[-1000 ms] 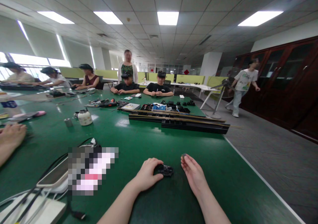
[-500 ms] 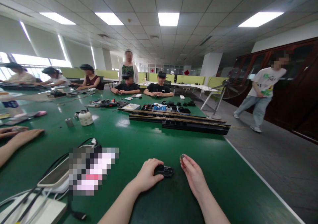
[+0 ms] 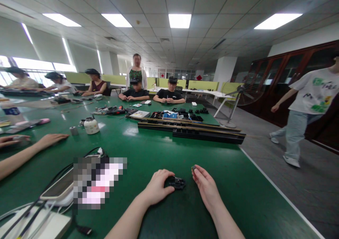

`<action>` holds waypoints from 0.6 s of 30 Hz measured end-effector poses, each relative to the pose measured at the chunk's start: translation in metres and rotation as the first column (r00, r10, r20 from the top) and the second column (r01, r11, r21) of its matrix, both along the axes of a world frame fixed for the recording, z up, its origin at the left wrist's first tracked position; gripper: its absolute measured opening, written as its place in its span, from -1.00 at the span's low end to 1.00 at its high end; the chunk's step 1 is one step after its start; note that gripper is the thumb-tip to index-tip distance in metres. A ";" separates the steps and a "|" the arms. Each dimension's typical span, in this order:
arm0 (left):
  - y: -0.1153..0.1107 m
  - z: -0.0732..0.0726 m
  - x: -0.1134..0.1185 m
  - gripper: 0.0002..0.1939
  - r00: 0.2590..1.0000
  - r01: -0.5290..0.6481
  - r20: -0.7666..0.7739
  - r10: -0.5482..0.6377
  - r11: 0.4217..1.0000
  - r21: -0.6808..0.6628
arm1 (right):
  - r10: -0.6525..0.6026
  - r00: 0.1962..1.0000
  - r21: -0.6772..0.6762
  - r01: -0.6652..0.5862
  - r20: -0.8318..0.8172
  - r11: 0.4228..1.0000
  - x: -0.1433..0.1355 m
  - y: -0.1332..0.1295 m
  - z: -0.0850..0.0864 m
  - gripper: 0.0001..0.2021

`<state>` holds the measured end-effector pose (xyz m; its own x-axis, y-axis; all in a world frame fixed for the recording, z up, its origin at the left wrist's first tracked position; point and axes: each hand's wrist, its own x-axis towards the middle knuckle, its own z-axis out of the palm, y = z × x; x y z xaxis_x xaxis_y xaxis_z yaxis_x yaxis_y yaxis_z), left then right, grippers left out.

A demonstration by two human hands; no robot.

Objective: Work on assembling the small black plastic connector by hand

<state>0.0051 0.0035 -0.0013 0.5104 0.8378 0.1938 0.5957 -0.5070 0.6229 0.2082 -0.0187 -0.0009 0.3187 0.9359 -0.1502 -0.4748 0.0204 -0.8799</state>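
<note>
On the green table, my left hand (image 3: 159, 186) grips the rear of a black device (image 3: 178, 183) that looks like an opened computer mouse, its inner parts facing up. Thumb and fingers close around its left end, which they partly hide. To the right and apart from it, my right hand (image 3: 205, 182) pinches a small greyish part (image 3: 194, 168) between thumb and fingertips. That part is too small to make out well.
Cables and a phone-like device (image 3: 57, 189) lie at left, beside a co-worker's arm (image 3: 31, 150). A cream jar (image 3: 91, 125) and small grey cylinder (image 3: 73, 130) stand beyond. Black rails (image 3: 209, 137) with thin rods cross the table ahead. A person (image 3: 304, 101) walks at right.
My hands and what they hold look unmoved. The co-worker's arm at left has reached further right along the table. The walking person has come nearer, towards the right edge.
</note>
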 end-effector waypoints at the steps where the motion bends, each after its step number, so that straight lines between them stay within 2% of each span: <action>1: 0.000 0.000 0.000 -0.63 1.000 0.000 0.002 0.000 1.000 0.001 | 0.000 1.000 0.000 0.000 0.001 1.000 0.000 0.000 0.000 -0.60; 18: 0.000 -0.001 0.000 -0.63 1.000 0.004 -0.005 -0.004 1.000 0.007 | 0.000 1.000 -0.010 0.000 -0.018 1.000 0.000 0.000 0.000 -0.58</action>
